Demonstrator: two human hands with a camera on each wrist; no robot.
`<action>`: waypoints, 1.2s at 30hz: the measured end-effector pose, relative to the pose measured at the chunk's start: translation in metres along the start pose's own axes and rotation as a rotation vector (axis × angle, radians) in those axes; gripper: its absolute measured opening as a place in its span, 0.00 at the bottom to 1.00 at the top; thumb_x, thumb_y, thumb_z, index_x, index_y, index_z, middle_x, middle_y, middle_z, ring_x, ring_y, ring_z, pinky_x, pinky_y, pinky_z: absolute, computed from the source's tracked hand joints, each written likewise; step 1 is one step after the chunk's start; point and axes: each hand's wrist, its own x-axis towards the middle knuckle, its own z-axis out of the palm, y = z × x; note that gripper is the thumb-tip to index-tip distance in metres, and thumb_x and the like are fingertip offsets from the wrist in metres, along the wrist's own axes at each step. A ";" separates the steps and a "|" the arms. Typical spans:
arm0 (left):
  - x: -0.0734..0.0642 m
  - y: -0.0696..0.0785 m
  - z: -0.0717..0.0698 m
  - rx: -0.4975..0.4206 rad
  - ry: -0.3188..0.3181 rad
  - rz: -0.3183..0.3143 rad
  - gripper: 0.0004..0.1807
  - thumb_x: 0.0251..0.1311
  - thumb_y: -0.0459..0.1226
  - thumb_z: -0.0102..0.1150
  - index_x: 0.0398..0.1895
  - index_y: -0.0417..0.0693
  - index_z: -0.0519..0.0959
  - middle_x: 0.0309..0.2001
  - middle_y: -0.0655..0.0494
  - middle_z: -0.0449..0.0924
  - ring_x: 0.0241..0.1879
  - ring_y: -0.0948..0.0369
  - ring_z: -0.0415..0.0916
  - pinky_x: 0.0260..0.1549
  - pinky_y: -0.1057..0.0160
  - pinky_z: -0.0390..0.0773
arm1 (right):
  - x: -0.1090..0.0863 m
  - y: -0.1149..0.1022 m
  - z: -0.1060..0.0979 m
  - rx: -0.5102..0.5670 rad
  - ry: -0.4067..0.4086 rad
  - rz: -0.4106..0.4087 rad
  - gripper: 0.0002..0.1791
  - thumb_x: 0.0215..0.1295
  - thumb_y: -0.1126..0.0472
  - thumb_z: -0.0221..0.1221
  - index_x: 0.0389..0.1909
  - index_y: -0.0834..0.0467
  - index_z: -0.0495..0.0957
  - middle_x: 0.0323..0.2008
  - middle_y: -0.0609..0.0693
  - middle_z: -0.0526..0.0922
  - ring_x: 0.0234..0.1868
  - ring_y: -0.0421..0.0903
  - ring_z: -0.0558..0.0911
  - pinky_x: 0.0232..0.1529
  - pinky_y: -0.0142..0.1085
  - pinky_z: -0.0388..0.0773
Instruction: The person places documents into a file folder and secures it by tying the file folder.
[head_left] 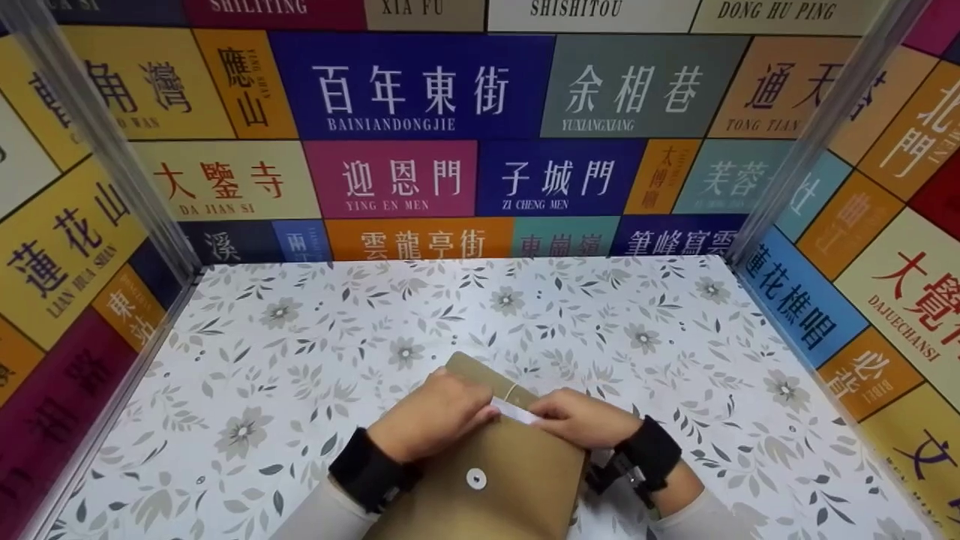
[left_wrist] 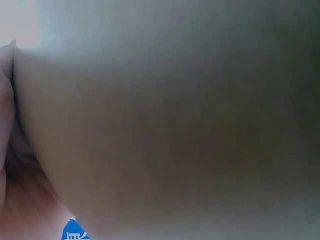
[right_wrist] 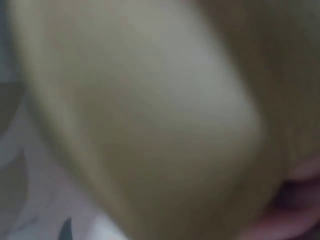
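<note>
A brown kraft-paper document envelope (head_left: 517,465) is held tilted over the near part of the table, a white round button on its front. Its flap (head_left: 480,371) stands raised at the far end, with a thin string on it. White paper (head_left: 514,410) shows in the mouth. My left hand (head_left: 439,411) grips the mouth's left side, thumb toward the front. On the right side, my right hand (head_left: 581,418) pinches the edge near the white paper. Brown envelope surface (left_wrist: 165,140) fills most of the left wrist view, and the right wrist view shows it (right_wrist: 165,125) blurred.
The table (head_left: 315,360) has a white cover with grey flowers and leaves. Behind it rises a wall (head_left: 412,82) of coloured panels with Chinese lettering, and similar panels stand at both sides. Black bands (head_left: 367,469) circle both wrists.
</note>
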 end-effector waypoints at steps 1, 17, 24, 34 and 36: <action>0.000 0.000 0.000 0.002 -0.001 0.002 0.18 0.78 0.46 0.55 0.28 0.50 0.70 0.21 0.60 0.72 0.21 0.56 0.71 0.32 0.54 0.70 | -0.001 -0.001 -0.002 -0.001 0.014 0.016 0.12 0.76 0.59 0.60 0.29 0.56 0.80 0.22 0.36 0.71 0.22 0.31 0.70 0.28 0.26 0.66; 0.003 -0.002 -0.003 -0.035 0.017 -0.018 0.17 0.75 0.43 0.59 0.26 0.52 0.69 0.22 0.61 0.71 0.24 0.59 0.74 0.36 0.55 0.72 | 0.000 -0.004 -0.001 0.029 -0.014 0.011 0.09 0.72 0.64 0.62 0.30 0.56 0.84 0.22 0.36 0.76 0.21 0.30 0.70 0.25 0.25 0.65; 0.004 0.001 -0.002 0.005 0.004 -0.011 0.17 0.76 0.44 0.57 0.26 0.53 0.70 0.23 0.61 0.70 0.25 0.60 0.72 0.35 0.56 0.71 | -0.001 -0.002 0.002 0.029 -0.017 0.057 0.08 0.70 0.66 0.62 0.29 0.56 0.83 0.21 0.35 0.76 0.20 0.30 0.70 0.23 0.25 0.65; 0.002 -0.003 -0.001 0.090 0.016 -0.051 0.18 0.75 0.50 0.58 0.27 0.53 0.71 0.23 0.61 0.72 0.27 0.59 0.74 0.37 0.53 0.69 | 0.000 -0.002 0.001 -0.038 0.041 0.124 0.10 0.75 0.62 0.60 0.32 0.51 0.86 0.23 0.35 0.77 0.19 0.31 0.71 0.22 0.26 0.67; 0.000 -0.005 -0.002 0.111 0.021 -0.059 0.20 0.73 0.54 0.59 0.27 0.53 0.72 0.23 0.61 0.74 0.29 0.58 0.75 0.38 0.52 0.68 | 0.000 -0.003 0.000 -0.042 0.057 0.135 0.09 0.76 0.60 0.60 0.36 0.50 0.87 0.26 0.35 0.79 0.21 0.32 0.73 0.23 0.27 0.70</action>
